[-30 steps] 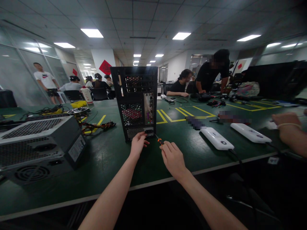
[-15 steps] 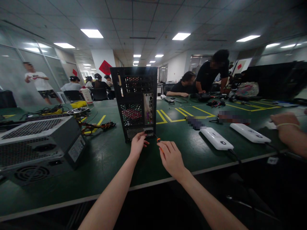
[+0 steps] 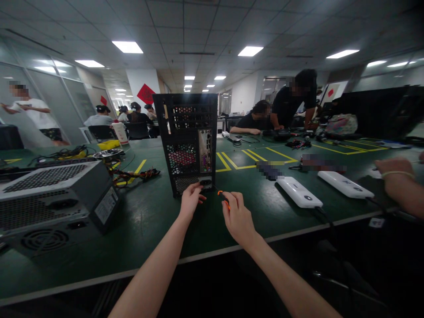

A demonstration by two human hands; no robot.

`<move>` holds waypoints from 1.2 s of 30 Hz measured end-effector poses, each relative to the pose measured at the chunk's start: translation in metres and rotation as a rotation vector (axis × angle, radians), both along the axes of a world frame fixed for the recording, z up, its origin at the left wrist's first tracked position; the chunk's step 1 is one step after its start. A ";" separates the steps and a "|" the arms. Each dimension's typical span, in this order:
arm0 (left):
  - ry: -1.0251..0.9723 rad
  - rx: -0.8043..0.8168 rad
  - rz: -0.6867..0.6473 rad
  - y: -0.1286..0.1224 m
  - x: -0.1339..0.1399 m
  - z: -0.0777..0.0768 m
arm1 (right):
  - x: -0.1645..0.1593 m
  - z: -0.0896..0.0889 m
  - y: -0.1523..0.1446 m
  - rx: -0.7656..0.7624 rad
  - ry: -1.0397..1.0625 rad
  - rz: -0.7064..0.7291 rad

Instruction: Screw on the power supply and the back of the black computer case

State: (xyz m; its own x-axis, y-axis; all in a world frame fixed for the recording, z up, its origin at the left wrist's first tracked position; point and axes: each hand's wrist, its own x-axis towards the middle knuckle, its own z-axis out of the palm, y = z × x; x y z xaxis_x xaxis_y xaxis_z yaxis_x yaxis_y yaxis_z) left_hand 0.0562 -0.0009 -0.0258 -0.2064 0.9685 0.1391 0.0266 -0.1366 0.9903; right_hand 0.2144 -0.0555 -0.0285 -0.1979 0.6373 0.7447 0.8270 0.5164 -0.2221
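A black computer case (image 3: 194,141) stands upright with its back panel facing me. At its lower edge, my left hand (image 3: 190,201) has its fingertips against the power supply's rear panel (image 3: 190,182), near the socket. Its fingers look apart, the lower ones partly in shadow. My right hand (image 3: 236,216) is closed around a screwdriver (image 3: 225,201) with an orange and black handle. The thin shaft points left and up toward the case's lower right corner; I cannot make out whether its tip touches a screw.
A loose grey power supply (image 3: 62,198) lies at left, with a cable bundle (image 3: 139,174) behind it. White power banks (image 3: 300,192) with cables are at right, near another person's hand (image 3: 395,170). A paper cup (image 3: 119,132) stands farther back. The green table's front edge (image 3: 185,260) runs below my arms.
My right hand's fingers have opened up slightly and shifted on the screwdriver, showing more of its handle. My left hand and the case stay put. A person at far left has moved left.
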 end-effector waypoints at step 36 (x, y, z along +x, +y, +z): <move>-0.001 -0.006 0.001 -0.001 0.001 0.002 | 0.000 0.006 -0.005 0.020 -0.069 0.126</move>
State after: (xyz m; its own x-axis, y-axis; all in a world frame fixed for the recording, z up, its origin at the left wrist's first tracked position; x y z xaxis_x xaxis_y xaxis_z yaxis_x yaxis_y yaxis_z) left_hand 0.0572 -0.0021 -0.0239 -0.2072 0.9692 0.1335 0.0257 -0.1310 0.9910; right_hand 0.2143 -0.0609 -0.0225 -0.3270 0.5892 0.7388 0.7680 0.6212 -0.1555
